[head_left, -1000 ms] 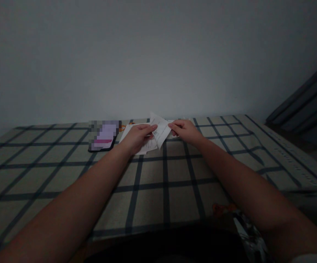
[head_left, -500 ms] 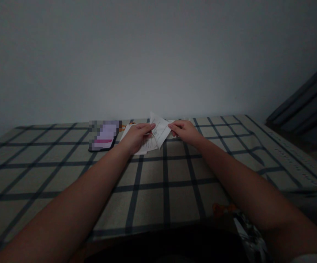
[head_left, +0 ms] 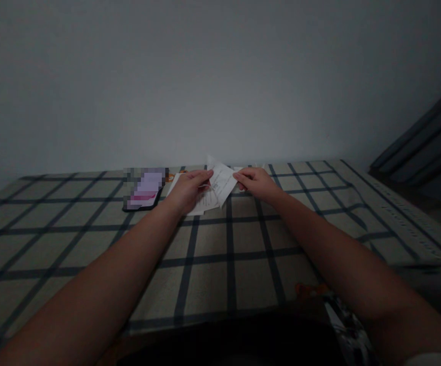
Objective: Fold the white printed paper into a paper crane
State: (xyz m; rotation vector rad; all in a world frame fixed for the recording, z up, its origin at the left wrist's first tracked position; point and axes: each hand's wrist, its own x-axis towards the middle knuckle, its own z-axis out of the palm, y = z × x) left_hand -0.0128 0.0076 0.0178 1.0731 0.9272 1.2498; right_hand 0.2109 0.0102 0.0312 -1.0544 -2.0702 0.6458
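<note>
A small white printed paper slip (head_left: 222, 184) is held up between both hands over the far side of a checked cloth (head_left: 213, 254). My left hand (head_left: 188, 190) pinches its left edge with fingers closed. On the slip's right edge, my right hand (head_left: 256, 182) pinches with thumb and fingers together. More white papers (head_left: 205, 203) lie flat beneath the slip, partly hidden by my left hand.
A dark-framed phone or tablet with a blurred lit screen (head_left: 145, 189) lies left of the papers. A pale wall (head_left: 205, 76) rises just behind the cloth's far edge. Dark slatted panels (head_left: 426, 147) lean at the right. A dark crumpled item (head_left: 342, 325) sits near my right elbow.
My left hand's fingers have shifted slightly left along the slip's edge. The slip and my right hand stay almost where they were.
</note>
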